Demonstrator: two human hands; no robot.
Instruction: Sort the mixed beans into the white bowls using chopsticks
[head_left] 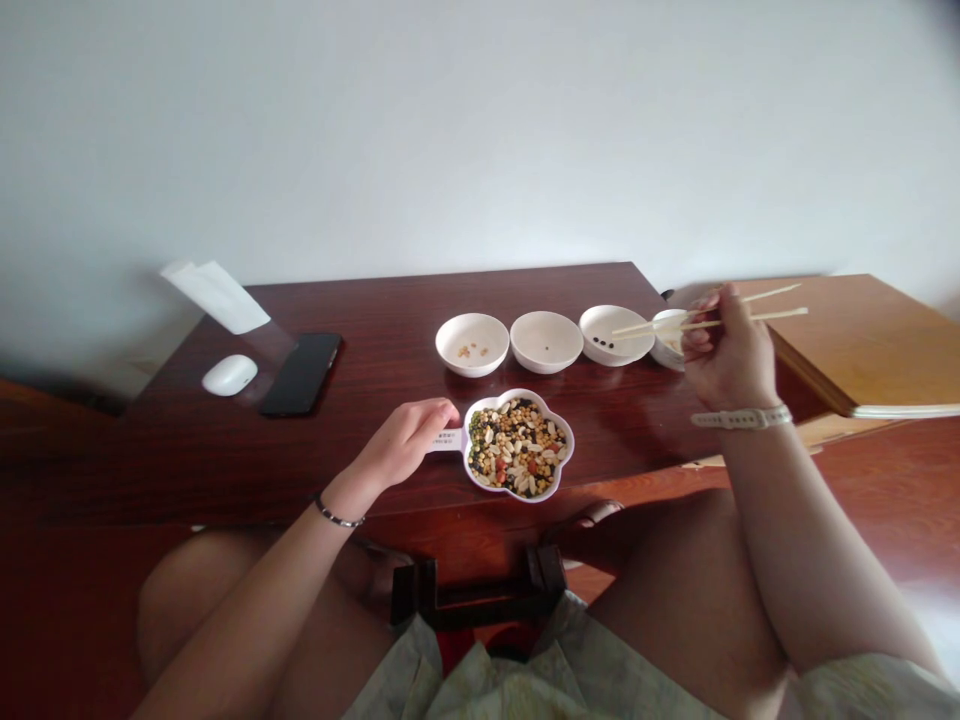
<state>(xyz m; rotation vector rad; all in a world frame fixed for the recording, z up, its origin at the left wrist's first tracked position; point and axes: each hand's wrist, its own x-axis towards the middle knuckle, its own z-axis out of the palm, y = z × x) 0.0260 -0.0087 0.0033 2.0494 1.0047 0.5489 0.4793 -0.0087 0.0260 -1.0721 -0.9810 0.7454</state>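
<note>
My left hand point(409, 437) is closed on the handle of a flower-shaped dish point(568, 452) at the table's front edge. Mixed beans, peanuts and grains point(517, 445) fill the dish. In my right hand point(731, 350) I hold a pair of wooden chopsticks point(675, 327), their tips over the third white bowl point(634, 317). Several black beans point(602, 343) lie in that bowl. The leftmost bowl point(450, 335) has a few pale pieces in it, and the second bowl point(525, 330) one small bit. My right hand partly hides a fourth bowl point(664, 347).
A black phone point(302, 373), a white rounded case point(229, 375) and a white folded paper-like item point(221, 296) are on the left of the dark table point(375, 310). A lighter wooden surface point(877, 340) stands at the right. Behind is a pale wall point(450, 130).
</note>
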